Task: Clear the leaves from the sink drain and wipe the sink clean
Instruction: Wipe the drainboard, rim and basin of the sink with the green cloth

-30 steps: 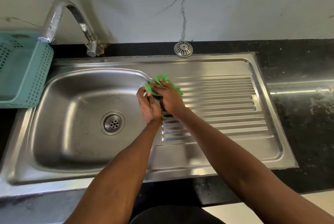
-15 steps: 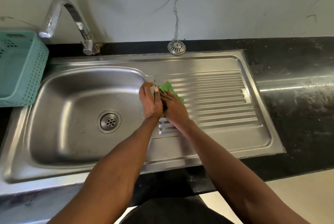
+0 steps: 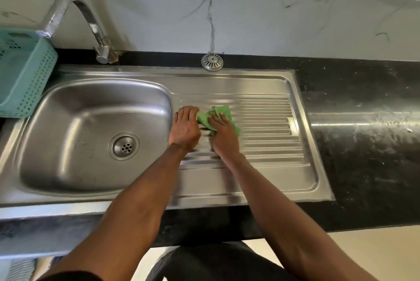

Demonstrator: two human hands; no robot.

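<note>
The steel sink (image 3: 68, 180) has a round drain (image 3: 123, 146) in the basin floor, and I see no leaves in it. A crumpled green cloth (image 3: 223, 111) lies on the ribbed drainboard (image 3: 268, 135), just right of the basin. My right hand (image 3: 223, 137) lies on top of the cloth and presses it down. Beside it, my left hand (image 3: 185, 129) has its fingers curled at the cloth's left corner and holds it. Most of the cloth is hidden under my right hand.
A curved faucet (image 3: 75, 17) stands behind the basin. A teal perforated basket (image 3: 25, 81) sits at the far left. A round metal strainer cap (image 3: 212, 61) rests on the black counter (image 3: 363, 144) behind the drainboard, against a marble wall.
Both hands and the cloth have shifted a little right along the drainboard and spread apart. More green cloth now shows between them. The camera view has also moved.
</note>
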